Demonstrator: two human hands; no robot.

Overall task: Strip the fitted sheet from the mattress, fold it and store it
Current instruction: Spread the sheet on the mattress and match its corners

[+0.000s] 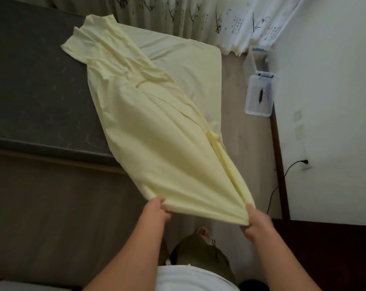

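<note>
The pale yellow fitted sheet (148, 131) stretches in a long folded band from my hands up across the bed. Its far end lies crumpled on the bare dark grey mattress (37, 87), and part of it still covers the mattress's far right corner. My left hand (156, 208) grips the near left corner of the band. My right hand (254, 219) grips the near right corner, where several layers bunch together. The near end hangs in the air between my hands, off the bed's side.
A clear plastic storage box (258, 95) with an open lid stands on the floor by the white wall. Patterned curtains (198, 15) hang behind the bed. A black cable (291, 166) is plugged into a wall socket. A dark wooden piece of furniture (324, 253) stands at my right.
</note>
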